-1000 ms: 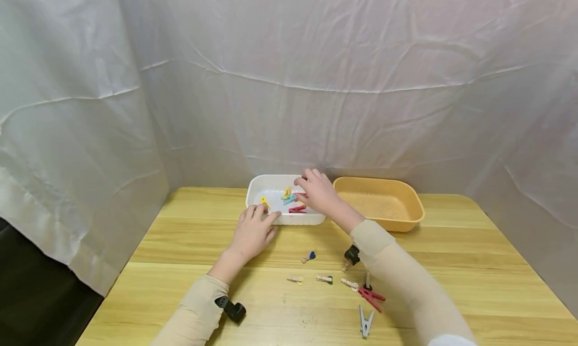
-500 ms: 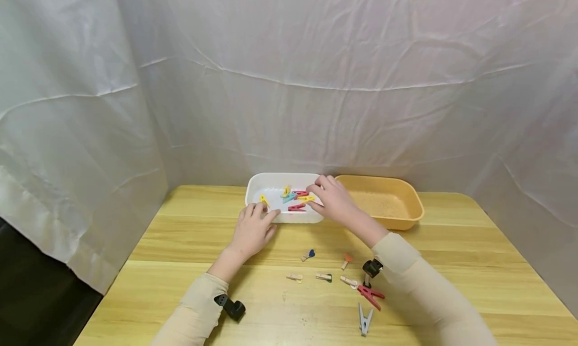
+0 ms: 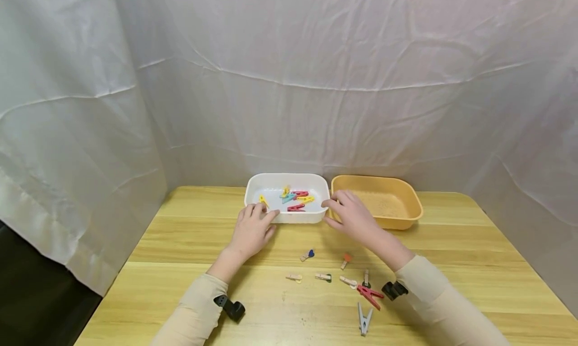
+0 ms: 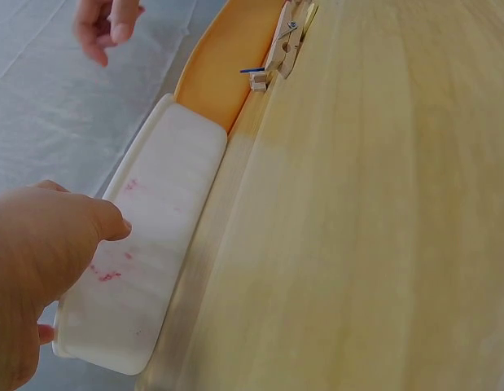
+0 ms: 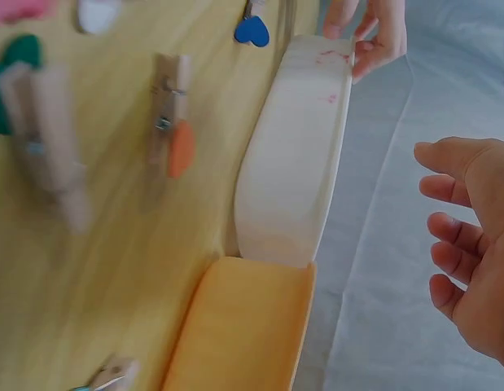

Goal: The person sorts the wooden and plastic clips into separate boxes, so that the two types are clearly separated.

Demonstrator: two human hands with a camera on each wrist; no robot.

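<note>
Left hand flat, right hand loosely spread.

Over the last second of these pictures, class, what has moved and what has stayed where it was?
The right hand drew back out of the white plastic tray toward the person, empty and open, and now hovers before the orange plastic tray. A yellow plastic clothespin it left lies among the pegs in the white tray. The left hand still rests on that tray's near rim; the small wooden pegs on the wooden table have not moved.

Hidden or unclear for you: left hand cut off by the left-wrist picture's left edge; right hand cut by the right edge; wooden pegs in the right-wrist view blurred; white tray contents unseen from both wrists.
</note>
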